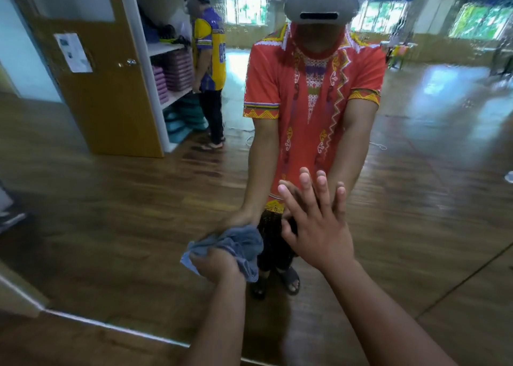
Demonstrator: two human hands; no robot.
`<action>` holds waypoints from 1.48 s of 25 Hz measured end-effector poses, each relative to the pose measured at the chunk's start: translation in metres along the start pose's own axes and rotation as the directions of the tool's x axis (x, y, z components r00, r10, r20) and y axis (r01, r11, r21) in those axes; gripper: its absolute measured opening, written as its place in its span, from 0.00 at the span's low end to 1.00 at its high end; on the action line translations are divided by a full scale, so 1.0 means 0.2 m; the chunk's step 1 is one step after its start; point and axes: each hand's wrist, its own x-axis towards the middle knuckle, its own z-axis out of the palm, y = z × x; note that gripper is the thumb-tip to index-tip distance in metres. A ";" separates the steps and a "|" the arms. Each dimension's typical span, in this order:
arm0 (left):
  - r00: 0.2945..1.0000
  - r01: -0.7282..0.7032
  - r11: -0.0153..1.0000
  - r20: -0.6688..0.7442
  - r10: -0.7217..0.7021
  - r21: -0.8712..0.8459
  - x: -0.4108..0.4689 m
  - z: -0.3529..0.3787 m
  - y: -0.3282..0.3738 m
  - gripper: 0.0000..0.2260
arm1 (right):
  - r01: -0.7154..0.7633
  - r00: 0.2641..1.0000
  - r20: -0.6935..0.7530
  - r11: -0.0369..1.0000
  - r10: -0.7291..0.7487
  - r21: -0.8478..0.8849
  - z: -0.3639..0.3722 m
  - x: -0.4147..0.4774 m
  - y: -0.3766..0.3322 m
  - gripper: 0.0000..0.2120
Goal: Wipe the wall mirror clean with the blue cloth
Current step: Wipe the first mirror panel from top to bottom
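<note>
The person stands facing the wall mirror, both arms reaching forward to its lower part. The left hand grips the blue cloth, its fingers curled round the bunched fabric and pinching it into a wad. The cloth is held against the glass low on the mirror, a short way above the mirror's bottom edge, and its folds hang to the right of the fist. Just beside it on the mirror's surface, to the right and a little higher, the right hand lies flat against the glass with its fingers straight and spread wide, the tips meeting their own reflection.

In the mirror there is the reflected person in an orange-red patterned shirt and a white headset. Toward the mirror's left side stand a brown door, white shelves and a second person in a yellow and purple shirt. Fine droplets speckle the upper glass.
</note>
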 end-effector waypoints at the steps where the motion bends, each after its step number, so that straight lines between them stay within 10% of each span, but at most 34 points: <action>1: 0.996 -0.091 0.996 0.007 0.091 -0.017 -0.08 -0.01 0.11 0.24 | 0.002 1.000 0.003 1.000 -0.002 0.019 -0.01 0.00 0.00 0.39; 6: 0.782 -0.608 0.794 0.148 0.605 -0.034 -0.30 -0.03 0.53 0.30 | -0.039 0.998 -0.038 0.987 0.046 0.154 -0.10 -0.04 0.00 0.40; 12: 0.069 -0.996 0.084 0.335 0.940 -0.029 -0.46 0.03 0.74 0.29 | -0.126 0.992 -0.014 0.986 0.128 0.106 -0.14 -0.20 0.15 0.40; 14: -0.066 -0.998 -0.068 0.372 0.926 -0.007 -0.46 0.04 0.78 0.32 | -0.132 0.991 0.003 0.987 0.132 0.094 -0.15 -0.22 0.22 0.40; 20: -0.059 -0.991 -0.105 0.453 0.890 0.077 -0.52 0.11 0.88 0.35 | -0.039 0.999 0.033 0.998 0.037 0.057 -0.12 -0.26 0.36 0.41; 25: -0.501 -0.801 -0.599 0.557 0.662 -0.009 -0.50 0.14 0.74 0.33 | -0.065 0.998 -0.019 0.996 0.066 0.067 -0.02 -0.26 0.35 0.41; 29: -0.716 -0.532 -0.812 0.640 0.280 -0.241 -0.19 0.06 0.35 0.22 | -0.056 0.995 -0.081 0.997 0.060 0.058 0.02 -0.26 0.34 0.40; 33: -0.640 -0.195 -0.872 0.732 -0.234 -0.449 0.19 -0.17 0.01 0.21 | -0.039 0.996 -0.081 0.999 0.041 0.024 0.03 -0.26 0.35 0.42; 37: -0.653 -0.324 -0.864 0.752 -0.091 -0.386 0.12 -0.16 0.09 0.22 | -0.034 0.996 -0.084 0.999 0.036 0.025 0.03 -0.26 0.36 0.42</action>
